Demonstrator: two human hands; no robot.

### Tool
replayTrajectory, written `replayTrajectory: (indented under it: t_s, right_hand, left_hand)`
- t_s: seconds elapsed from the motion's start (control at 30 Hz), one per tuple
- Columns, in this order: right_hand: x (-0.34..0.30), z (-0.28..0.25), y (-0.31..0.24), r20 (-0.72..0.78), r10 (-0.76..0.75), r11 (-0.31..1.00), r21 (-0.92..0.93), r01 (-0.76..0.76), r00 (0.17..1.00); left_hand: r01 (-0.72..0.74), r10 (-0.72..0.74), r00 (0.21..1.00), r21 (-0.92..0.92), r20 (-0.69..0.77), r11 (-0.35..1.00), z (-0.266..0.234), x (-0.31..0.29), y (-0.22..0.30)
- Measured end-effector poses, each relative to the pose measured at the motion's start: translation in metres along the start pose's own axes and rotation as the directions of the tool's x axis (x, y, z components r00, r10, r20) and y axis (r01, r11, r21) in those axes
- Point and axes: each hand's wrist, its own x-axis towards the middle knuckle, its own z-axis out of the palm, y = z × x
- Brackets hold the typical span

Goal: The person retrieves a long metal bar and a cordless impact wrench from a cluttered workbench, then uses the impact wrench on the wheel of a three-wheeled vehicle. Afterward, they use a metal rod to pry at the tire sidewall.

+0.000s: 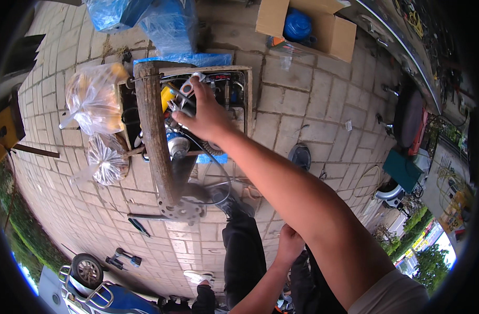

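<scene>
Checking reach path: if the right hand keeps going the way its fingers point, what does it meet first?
The right hand points into the open wooden toolbox. Its fingertips already sit at a grey metal wrench-like tool beside a yellow tool, so that probably comes first. Depth is unclear; contact can't be confirmed.

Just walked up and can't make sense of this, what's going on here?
A person stands over a wooden toolbox on a paved floor. Their right hand reaches into it, fingers among the tools by a yellow item. Their left hand rests on their leg, holding nothing visible. Clear plastic bags lie beside the box.
</scene>
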Motion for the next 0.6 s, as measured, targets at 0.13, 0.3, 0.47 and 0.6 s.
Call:
replayTrajectory:
  t_s: [0.13, 0.3, 0.47, 0.6]
  right_hand:
    - [0.002, 0.008, -0.009, 0.339, -0.081, 0.976, -0.164, 0.144, 0.937]
    - [-0.009, 0.027, -0.008, 0.346, -0.126, 0.957, -0.205, 0.206, 0.930]
    - [-0.012, 0.017, -0.009, 0.373, -0.141, 0.959, -0.177, 0.220, 0.917]
    - [-0.012, 0.012, -0.018, 0.319, -0.123, 0.931, -0.292, 0.221, 0.940]
  left_hand:
    - [0.004, -0.004, 1.000, -0.014, 0.023, 1.000, -0.003, -0.003, 0.001]
    - [0.046, -0.041, 0.999, -0.161, 0.034, 0.986, -0.001, -0.002, -0.013]
    - [0.116, -0.115, 0.982, -0.001, 0.148, 0.993, -0.005, 0.003, -0.019]
    - [0.032, -0.030, 0.999, -0.028, 0.042, 0.999, 0.000, 0.001, -0.012]
